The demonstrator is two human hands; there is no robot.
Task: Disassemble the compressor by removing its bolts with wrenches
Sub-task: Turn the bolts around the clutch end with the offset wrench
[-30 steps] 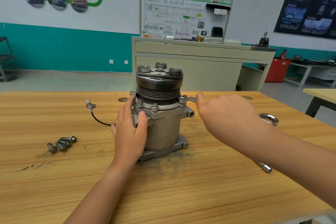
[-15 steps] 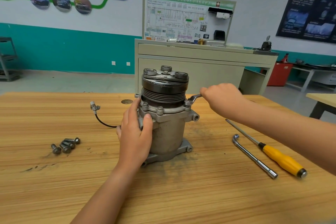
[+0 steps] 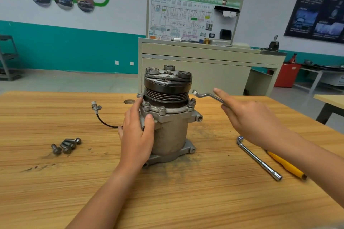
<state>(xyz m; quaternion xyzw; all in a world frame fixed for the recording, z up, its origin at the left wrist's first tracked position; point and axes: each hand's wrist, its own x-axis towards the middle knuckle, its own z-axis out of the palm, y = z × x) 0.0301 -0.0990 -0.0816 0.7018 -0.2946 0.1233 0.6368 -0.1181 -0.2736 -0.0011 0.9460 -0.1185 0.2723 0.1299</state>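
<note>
**Compressor partly unbolted, wrench held just off the flange**

On the bench [image 3: 186,201] the compressor [image 3: 171,132] stood upright near the middle, with its long axis vertical, pulley end up and footed end on the wood. The left hand [image 3: 136,135] had its grip wrapped round the housing just under the flange, steadying it. The right hand [image 3: 249,117] had its grip closed on the wrench [image 3: 206,96]. The wrench shaft ran leftward toward the pulley, and its ring end sat just above the flange, seemingly on no bolt head. Several flange bolts [image 3: 162,110] were still seated, while the loose bolts [image 3: 66,145] lay piled well to the left. The job therefore looked partly done, with the flange ring still to come out.
</note>
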